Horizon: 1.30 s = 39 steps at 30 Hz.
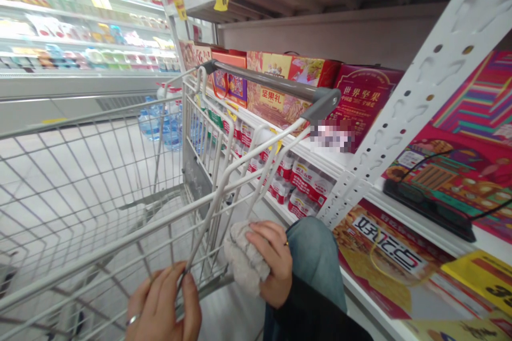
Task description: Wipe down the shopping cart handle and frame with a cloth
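Observation:
A grey wire shopping cart (160, 222) stands across the view, with its grey handle (264, 80) at the far right end. My left hand (162, 306), with a ring on one finger, pinches a thin wire of the cart's near side between thumb and fingers. In my right hand (274, 258) is a crumpled greyish-white cloth (242, 256), held beside the cart's lower frame. The cloth hides part of the wires behind it. My right hand's thumb is mostly out of sight.
Close on the right rises a white perforated shelf post (384, 117). Boxed gifts (276, 93) and wrapped bottle packs (300, 181) fill the shelves. Dark glasses (432, 210) rest on a shelf edge. Large water bottles (172, 128) stand beyond the cart, before a chilled display (88, 37). My bent knee (316, 256) is near the shelf.

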Each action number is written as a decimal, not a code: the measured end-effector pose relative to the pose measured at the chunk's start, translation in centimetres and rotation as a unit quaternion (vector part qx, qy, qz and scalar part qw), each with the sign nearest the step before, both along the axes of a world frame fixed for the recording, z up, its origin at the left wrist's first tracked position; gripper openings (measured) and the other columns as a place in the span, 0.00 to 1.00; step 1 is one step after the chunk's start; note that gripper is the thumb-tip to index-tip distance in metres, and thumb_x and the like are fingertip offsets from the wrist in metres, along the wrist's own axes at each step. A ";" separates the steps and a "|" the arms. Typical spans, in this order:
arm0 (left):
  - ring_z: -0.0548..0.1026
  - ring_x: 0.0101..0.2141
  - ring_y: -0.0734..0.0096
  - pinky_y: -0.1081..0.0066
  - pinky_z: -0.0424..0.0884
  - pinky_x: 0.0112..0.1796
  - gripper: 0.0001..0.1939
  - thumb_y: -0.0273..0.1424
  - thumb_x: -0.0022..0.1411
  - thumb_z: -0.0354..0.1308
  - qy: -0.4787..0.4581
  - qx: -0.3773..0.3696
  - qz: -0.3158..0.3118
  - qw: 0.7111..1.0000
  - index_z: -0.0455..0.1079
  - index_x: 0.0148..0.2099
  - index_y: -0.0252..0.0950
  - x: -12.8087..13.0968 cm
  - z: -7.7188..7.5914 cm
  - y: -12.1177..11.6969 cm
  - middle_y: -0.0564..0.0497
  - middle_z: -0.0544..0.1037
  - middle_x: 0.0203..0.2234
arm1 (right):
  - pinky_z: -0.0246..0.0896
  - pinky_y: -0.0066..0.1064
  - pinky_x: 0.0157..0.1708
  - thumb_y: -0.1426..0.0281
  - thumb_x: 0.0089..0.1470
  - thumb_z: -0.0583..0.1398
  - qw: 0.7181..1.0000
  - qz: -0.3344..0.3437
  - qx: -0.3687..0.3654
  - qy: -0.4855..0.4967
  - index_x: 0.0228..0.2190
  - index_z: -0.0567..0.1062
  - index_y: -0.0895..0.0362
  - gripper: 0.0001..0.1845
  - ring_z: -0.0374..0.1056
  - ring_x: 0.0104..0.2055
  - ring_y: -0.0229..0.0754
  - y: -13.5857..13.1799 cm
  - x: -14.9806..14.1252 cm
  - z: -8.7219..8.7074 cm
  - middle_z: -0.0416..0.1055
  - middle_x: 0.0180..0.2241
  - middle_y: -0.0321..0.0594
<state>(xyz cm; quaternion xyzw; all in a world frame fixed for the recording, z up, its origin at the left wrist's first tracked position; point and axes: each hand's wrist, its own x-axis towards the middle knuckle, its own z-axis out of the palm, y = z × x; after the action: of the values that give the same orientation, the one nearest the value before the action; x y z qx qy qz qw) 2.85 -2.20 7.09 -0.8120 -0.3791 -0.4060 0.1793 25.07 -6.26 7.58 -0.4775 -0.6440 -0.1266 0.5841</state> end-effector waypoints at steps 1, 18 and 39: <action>0.77 0.44 0.50 0.51 0.68 0.53 0.07 0.27 0.69 0.55 0.000 -0.002 0.001 1.000 0.70 0.48 0.36 -0.1 0.0 0.0 0.42 0.81 0.41 | 0.77 0.47 0.52 0.67 0.63 0.62 1.000 0.006 -0.009 -0.010 0.59 0.72 0.53 0.23 0.74 0.55 0.51 0.0 -0.3 -1.0 0.78 0.52 0.48; 0.76 0.44 0.47 0.50 0.69 0.53 0.09 0.27 0.68 0.56 -0.016 -0.011 0.004 1.000 0.69 0.50 0.33 0.1 0.0 0.0 0.40 0.81 0.40 | 0.76 0.49 0.53 0.67 0.64 0.63 0.999 -0.013 0.042 -0.012 0.61 0.72 0.52 0.24 0.74 0.57 0.54 0.4 1.2 2.6 0.78 0.53 0.48; 0.76 0.45 0.50 0.51 0.68 0.54 0.10 0.29 0.68 0.56 -0.017 -0.020 0.007 1.000 0.69 0.51 0.35 -0.2 -0.2 0.0 0.42 0.81 0.41 | 0.78 0.48 0.51 0.65 0.65 0.62 0.999 -0.007 0.024 -0.043 0.62 0.71 0.52 0.25 0.74 0.56 0.53 0.2 1.2 1.8 0.78 0.53 0.48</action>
<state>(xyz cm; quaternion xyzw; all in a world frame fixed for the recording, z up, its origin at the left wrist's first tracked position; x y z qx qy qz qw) 2.68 -2.22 6.90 -0.8060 -0.3954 -0.4106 0.1594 26.22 -6.02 9.37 -0.4622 -0.6618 -0.1663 0.5663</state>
